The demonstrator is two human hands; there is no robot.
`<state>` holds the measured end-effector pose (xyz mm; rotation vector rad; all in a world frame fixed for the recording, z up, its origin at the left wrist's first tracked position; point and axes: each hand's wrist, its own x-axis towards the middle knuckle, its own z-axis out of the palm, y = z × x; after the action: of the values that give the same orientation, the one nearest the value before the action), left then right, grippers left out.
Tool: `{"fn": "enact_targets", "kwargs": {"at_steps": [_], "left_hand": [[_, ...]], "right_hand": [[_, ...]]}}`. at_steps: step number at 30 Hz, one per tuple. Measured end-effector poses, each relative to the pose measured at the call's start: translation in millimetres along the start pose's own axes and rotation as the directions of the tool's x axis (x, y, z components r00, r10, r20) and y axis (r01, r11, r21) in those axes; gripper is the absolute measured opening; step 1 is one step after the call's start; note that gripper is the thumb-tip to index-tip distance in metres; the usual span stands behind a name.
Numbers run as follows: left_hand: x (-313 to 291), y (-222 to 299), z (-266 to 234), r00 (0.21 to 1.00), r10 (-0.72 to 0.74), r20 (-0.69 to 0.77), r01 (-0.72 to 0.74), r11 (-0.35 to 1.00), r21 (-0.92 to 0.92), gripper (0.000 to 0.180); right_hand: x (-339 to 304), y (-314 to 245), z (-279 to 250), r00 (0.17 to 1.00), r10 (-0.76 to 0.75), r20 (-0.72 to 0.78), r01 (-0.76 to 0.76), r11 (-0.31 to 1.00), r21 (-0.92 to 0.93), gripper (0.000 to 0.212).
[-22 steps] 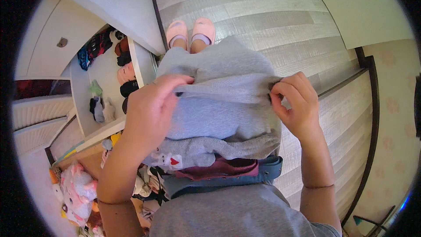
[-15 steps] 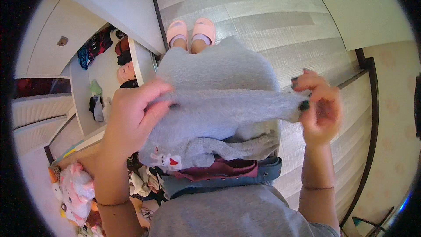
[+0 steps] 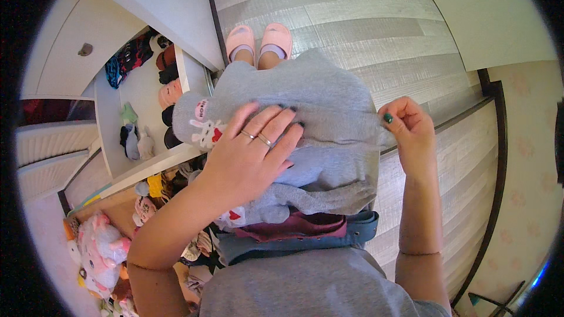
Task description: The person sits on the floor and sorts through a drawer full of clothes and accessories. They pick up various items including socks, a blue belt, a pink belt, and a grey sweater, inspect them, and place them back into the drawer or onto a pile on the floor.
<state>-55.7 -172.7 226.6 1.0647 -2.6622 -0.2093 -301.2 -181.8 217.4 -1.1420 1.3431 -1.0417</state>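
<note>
A long grey sock (image 3: 341,117) with a white bunny and red heart at its rounded end lies stretched across my lap, over grey cloth (image 3: 282,82). My left hand (image 3: 252,147) rests palm down on the sock, fingers apart, with two rings on them. At its right end, my right hand (image 3: 409,126) pinches the sock's edge between thumb and fingers. Nearer my waist lies a second grey sock (image 3: 317,198), bunched, its red heart partly under my left wrist. Beside it are folded maroon cloth (image 3: 294,226) and a dark blue-grey piece with small holes (image 3: 358,229).
To my left an open white drawer (image 3: 144,91) holds rolled dark, pink and light small garments. More socks (image 3: 158,188) lie in a heap below it, near a wrapped pink-and-white plush toy (image 3: 101,252). Pink slippers (image 3: 276,38) are on my feet, on pale plank flooring (image 3: 341,12).
The sock came down from between both raised hands onto my lap, bunny end to the left. My left hand moved right and flattened on it; my right hand shifted slightly left, still pinching.
</note>
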Motion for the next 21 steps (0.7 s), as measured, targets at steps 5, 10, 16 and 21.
{"fn": "enact_targets", "kwargs": {"at_steps": [5, 10, 16, 21], "left_hand": [[1.0, -1.9, 6.4, 1.000, -0.002, -0.006, 0.003, 0.999, 0.047, 0.042], [-7.4, -11.1, 13.7, 0.995, 0.044, -0.088, -0.043, 0.999, 0.018, 0.033], [-3.8, -11.1, 7.4, 0.996, 0.087, -0.017, -0.087, 0.996, 0.026, 0.032], [-13.5, -10.2, 7.1, 0.937, 0.299, 0.182, -0.297, 0.954, -0.040, 0.034]], "right_hand": [[20.1, 9.5, 4.4, 0.975, -0.036, -0.221, 0.044, 0.999, 0.028, 0.005], [20.6, 7.9, 5.4, 0.996, 0.028, -0.090, -0.029, 0.999, -0.013, 0.005], [14.6, 7.0, -25.2, 0.957, 0.154, 0.247, -0.185, 0.977, 0.109, 0.006], [29.4, 12.9, 5.9, 0.926, 0.321, -0.198, -0.168, 0.820, 0.548, 0.007]]}}
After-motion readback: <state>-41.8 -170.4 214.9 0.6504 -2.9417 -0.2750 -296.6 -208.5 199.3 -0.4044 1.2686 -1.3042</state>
